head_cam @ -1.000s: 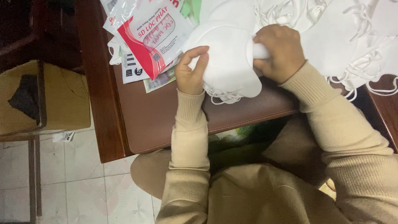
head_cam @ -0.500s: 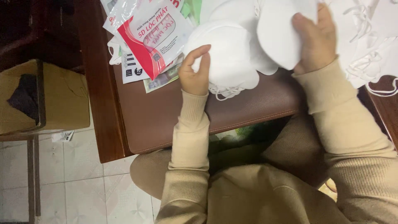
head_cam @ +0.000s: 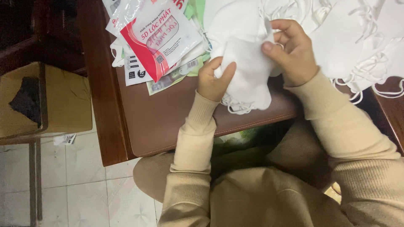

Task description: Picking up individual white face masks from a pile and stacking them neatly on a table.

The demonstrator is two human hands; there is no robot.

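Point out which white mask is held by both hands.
The mask at the table's near edge, pinched between the left hand and right hand. The other masks lie loose in a pile, untouched.

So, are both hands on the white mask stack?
Yes: the left hand and right hand both grip the white mask stack over the table.

- The white mask (head_cam: pixel 248 75) is looking like soft, matt cloth.
- The packets (head_cam: pixel 162 38) are shining as glossy plastic film.
- The tabletop (head_cam: pixel 168 122) is showing smooth brown wood with a slight sheen.
- The sleeves (head_cam: pixel 193 143) are appearing as matt ribbed knit.
- The box (head_cam: pixel 63 101) is looking like rough, dull cardboard.
- The floor (head_cam: pixel 84 185) is showing pale smooth tiles.
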